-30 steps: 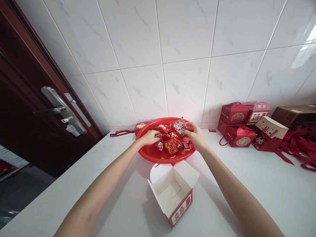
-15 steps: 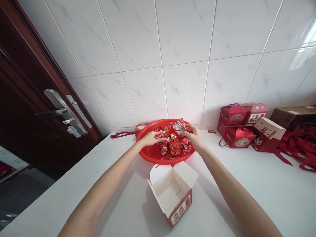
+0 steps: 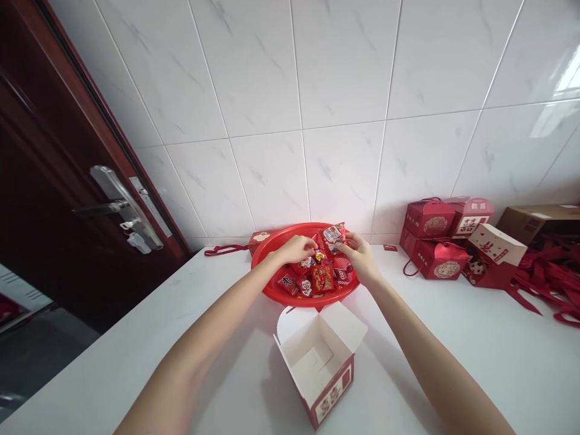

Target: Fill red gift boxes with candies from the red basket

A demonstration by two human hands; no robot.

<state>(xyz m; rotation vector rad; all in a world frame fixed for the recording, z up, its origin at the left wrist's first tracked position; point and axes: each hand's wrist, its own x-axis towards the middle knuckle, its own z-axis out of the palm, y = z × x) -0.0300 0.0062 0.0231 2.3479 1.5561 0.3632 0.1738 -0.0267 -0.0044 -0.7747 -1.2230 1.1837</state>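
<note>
A red plastic basket (image 3: 276, 290) holds several wrapped sweets and small snack packets, among them a red packet with a cartoon figure (image 3: 322, 278). At its right side my right hand (image 3: 365, 261) grips a red-and-white snack packet (image 3: 334, 234) between thumb and fingers, raised above the others. My left hand (image 3: 294, 249) reaches over the basket's middle, fingers curled together; whatever they pinch is hidden. Just in front of the basket stands a red and white cardboard box (image 3: 312, 356), its flaps spread and its white inside bare.
Several closed red gift boxes (image 3: 437, 260) stand at the right, beside a brown carton (image 3: 534, 223) and heaped red ribbons (image 3: 550, 272). Behind the basket's left lies a red box (image 3: 258, 240) with a ribbon loop. A tiled wall (image 3: 267, 175) backs the white table; a dark door (image 3: 54, 151) is at left.
My left hand has moved slightly right, its fingers drawing together, and sweets at the basket's front left now show. My right hand keeps the snack packet. The view has shifted a little.
</note>
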